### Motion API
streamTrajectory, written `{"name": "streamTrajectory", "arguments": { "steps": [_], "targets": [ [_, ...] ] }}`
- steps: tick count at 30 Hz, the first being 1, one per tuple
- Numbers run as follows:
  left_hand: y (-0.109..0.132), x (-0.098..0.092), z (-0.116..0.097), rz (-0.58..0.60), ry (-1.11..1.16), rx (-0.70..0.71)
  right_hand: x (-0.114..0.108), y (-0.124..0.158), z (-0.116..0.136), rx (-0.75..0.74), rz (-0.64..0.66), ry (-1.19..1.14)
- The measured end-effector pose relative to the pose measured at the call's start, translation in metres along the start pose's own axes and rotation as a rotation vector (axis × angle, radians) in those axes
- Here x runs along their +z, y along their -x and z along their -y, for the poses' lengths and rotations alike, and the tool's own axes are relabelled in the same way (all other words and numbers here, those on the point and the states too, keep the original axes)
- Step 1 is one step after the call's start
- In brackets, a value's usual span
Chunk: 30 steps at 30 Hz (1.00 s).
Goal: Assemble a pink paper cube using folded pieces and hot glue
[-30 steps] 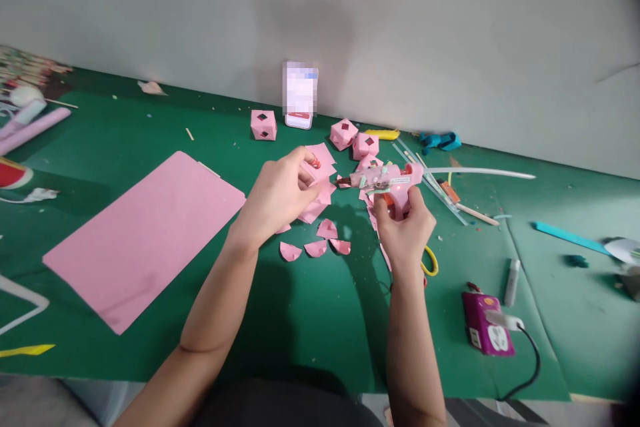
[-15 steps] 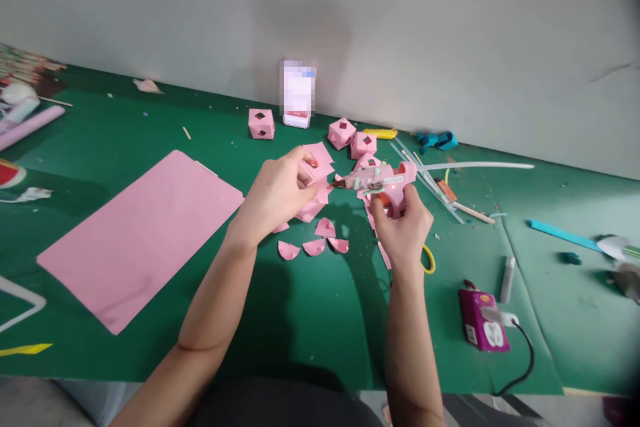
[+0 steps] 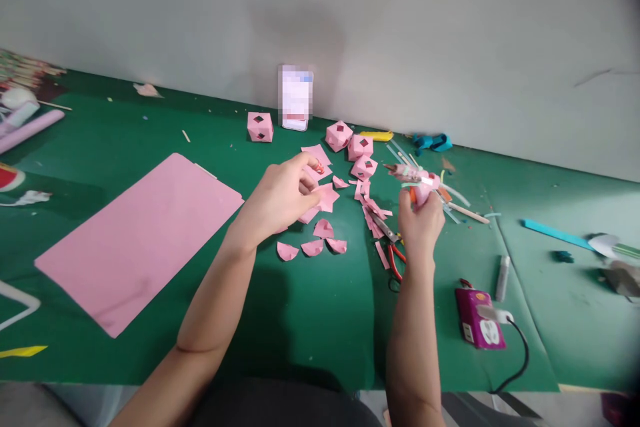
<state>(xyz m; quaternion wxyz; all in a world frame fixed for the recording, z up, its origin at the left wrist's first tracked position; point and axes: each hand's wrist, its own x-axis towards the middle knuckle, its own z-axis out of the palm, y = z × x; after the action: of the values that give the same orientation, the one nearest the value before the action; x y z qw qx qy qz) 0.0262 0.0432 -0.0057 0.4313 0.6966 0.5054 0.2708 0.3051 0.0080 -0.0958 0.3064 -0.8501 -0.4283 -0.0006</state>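
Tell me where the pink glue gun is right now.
In the head view, right of centre: the glue gun is held in the right hand, just right of the pink paper cubes.

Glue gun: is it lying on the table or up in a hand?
Up in a hand. The right hand grips the pink glue gun by its handle, above the green table, nozzle pointing left.

Bare table (image 3: 310, 320) lay open along the front edge, between the sheet (image 3: 140, 237) at the left and the socket (image 3: 477, 323) at the right. Petals (image 3: 313, 247) and scissors (image 3: 395, 259) crowded the middle; cubes (image 3: 260, 127) lined the back edge.
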Motion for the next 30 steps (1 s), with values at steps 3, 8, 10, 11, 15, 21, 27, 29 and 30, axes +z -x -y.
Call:
{"name": "streamTrajectory", "arguments": {
  "steps": [3,8,10,11,15,21,27,29,30],
  "targets": [
    [0.003,0.0,-0.005,0.01,0.018,0.009,0.012,-0.011,-0.028,0.168,0.139,0.168],
    [0.007,0.001,-0.013,0.002,0.045,0.041,0.022,-0.008,-0.048,0.281,0.228,0.287],
    [0.008,0.001,-0.014,0.001,0.042,0.052,0.02,-0.004,-0.047,0.3,0.238,0.321],
    [0.009,0.001,-0.015,-0.001,0.035,0.055,0.017,-0.003,-0.046,0.302,0.239,0.334],
    [0.01,0.0,-0.015,-0.005,0.022,0.057,0.002,-0.001,-0.032,0.253,0.17,0.355],
    [0.013,0.004,-0.02,0.051,0.107,0.064,-0.021,0.02,0.022,-0.079,0.348,-0.532],
    [0.014,0.005,-0.022,0.07,0.094,0.077,-0.028,0.049,0.066,0.032,0.895,-1.125],
    [0.013,0.005,-0.021,0.074,0.076,0.083,-0.028,0.051,0.069,0.103,0.913,-1.193],
    [0.013,0.006,-0.021,0.075,0.07,0.086,-0.027,0.051,0.069,0.128,0.913,-1.213]
  ]
}}
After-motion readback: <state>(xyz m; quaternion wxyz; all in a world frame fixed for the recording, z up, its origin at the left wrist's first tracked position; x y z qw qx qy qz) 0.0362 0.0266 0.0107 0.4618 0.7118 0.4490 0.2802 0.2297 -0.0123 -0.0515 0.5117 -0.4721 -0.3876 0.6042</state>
